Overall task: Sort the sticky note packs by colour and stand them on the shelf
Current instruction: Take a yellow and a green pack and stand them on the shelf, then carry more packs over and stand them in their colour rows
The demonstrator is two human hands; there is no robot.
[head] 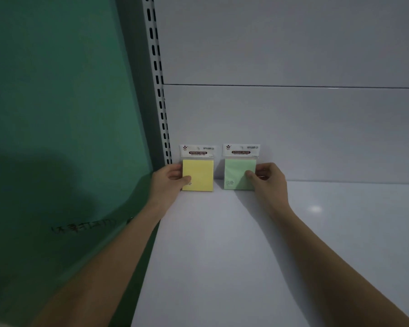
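Observation:
A yellow sticky note pack (200, 173) stands upright against the white back panel at the far left corner of the shelf (222, 244). My left hand (168, 181) grips its left edge, thumb on the front. Just to its right, a small gap apart, a green sticky note pack (237, 172) stands upright too. My right hand (269, 179) holds its right edge, thumb pressed on the front. Both packs have white header cards reading "STICKY NOTE".
A green wall (57, 114) borders the shelf on the left. A slotted metal upright (159, 90) runs up the corner. The white back panel (293, 126) has a horizontal seam. The white shelf surface stretches away to the right and toward me.

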